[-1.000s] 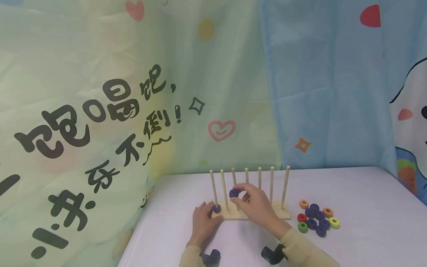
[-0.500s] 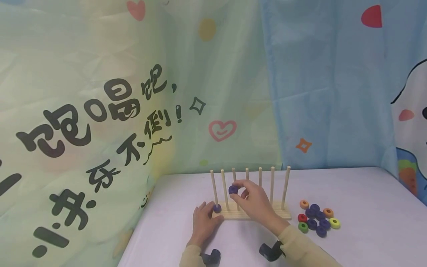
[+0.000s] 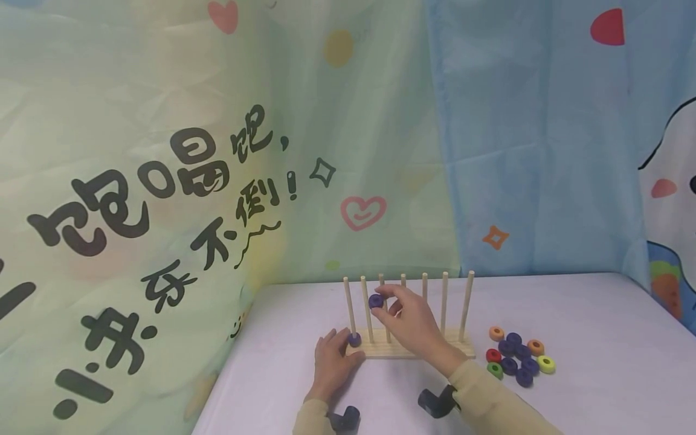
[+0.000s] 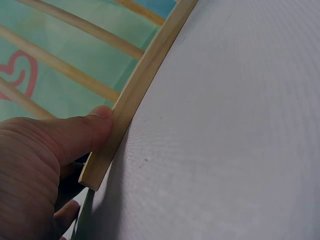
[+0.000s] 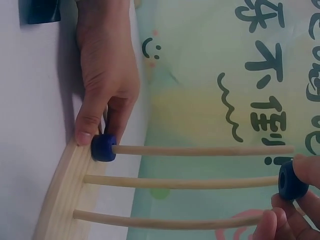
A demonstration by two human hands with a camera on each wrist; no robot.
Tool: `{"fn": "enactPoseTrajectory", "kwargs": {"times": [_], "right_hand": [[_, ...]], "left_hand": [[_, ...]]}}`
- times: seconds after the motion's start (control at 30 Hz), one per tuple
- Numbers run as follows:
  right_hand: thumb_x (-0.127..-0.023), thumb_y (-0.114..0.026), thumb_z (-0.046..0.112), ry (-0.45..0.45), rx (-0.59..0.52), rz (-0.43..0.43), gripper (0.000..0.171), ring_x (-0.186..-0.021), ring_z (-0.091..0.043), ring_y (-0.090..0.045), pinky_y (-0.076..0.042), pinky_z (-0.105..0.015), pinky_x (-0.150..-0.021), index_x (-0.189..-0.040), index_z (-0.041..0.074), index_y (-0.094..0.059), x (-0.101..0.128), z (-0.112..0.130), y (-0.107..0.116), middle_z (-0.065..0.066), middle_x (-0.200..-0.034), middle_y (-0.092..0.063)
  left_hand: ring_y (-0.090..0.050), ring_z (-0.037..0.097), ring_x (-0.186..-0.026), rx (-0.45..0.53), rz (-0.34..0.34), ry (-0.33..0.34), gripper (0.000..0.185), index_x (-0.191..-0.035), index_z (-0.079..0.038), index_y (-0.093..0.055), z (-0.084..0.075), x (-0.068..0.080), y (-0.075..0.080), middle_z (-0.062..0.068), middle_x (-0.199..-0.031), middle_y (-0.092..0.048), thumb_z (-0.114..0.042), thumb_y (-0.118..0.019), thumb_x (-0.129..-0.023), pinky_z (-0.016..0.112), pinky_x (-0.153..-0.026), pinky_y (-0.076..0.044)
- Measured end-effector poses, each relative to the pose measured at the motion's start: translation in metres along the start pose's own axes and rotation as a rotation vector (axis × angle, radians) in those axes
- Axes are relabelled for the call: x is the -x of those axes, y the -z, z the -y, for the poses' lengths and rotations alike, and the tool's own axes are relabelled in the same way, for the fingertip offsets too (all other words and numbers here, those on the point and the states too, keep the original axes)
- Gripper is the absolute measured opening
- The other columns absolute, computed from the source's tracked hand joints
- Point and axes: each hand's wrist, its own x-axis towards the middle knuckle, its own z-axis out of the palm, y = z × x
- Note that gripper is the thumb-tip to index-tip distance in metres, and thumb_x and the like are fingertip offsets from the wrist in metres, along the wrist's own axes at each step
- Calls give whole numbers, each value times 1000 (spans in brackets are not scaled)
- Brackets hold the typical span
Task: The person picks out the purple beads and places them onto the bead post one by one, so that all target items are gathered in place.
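My right hand [image 3: 415, 323] pinches a dark blue ring-shaped bead [image 3: 376, 301] between thumb and fingertips, in front of the upper pegs. In the right wrist view this blue bead [image 5: 292, 181] appears near the tip of the second peg [image 5: 200, 183]; whether they touch I cannot tell. My left hand [image 3: 330, 362] grips the left end of the wooden peg rack [image 3: 380, 350], its thumb [image 4: 102, 112] on the base's front edge. Another blue bead [image 3: 354, 340] sits at the foot of the leftmost peg [image 3: 349, 308], beside that hand.
Right of the rack lie loose beads: several blue ones [image 3: 524, 377], a red bead [image 3: 493, 355], a green bead [image 3: 494, 370], a yellow bead [image 3: 546, 364] and two orange beads [image 3: 535, 347]. A white tabletop [image 3: 609, 314] carries everything, with a printed curtain [image 3: 380, 121] behind.
My right hand has risen and shifted slightly left with the blue bead, from in front of the third peg toward the second. The left hand keeps its place on the rack.
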Motion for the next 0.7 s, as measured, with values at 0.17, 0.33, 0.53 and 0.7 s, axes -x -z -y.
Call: {"fn": "enactPoseTrajectory", "kwargs": {"times": [0.17,0.33,0.53,0.7], "right_hand": [[-84,-77,16,-18,-22,9,31,-68,-7,-60,-52,-22,-57,-113,11,-67,-4,2,1,1,-103,-70],[-85,-76,18,-13,-10,11,33,-71,-7,-61,-53,-22,-60,-116,10,-67,-9,5,1,0,-107,-70],[-85,-76,18,21,-2,2,32,-70,-7,-61,-51,-23,-58,-115,12,-68,-14,11,1,2,-104,-70],[-85,-76,17,50,1,0,30,-68,-5,-62,-51,-22,-56,-114,13,-69,-17,14,0,2,-103,-70]], "left_hand": [[-45,40,-132,-13,-5,-4,58,-127,-8,-63,1,0,-1,13,-129,-64,-31,-79,-76,61,-116,-19],[-44,41,-133,-1,-3,-6,59,-127,-7,-63,0,-1,0,14,-129,-63,-32,-78,-76,61,-116,-18],[-45,41,-132,-2,1,-11,58,-126,-7,-63,1,-1,0,14,-129,-64,-32,-78,-76,61,-116,-18],[-45,41,-132,-10,-2,-15,58,-126,-8,-63,1,-2,-1,13,-128,-64,-31,-78,-76,61,-116,-19]]}}
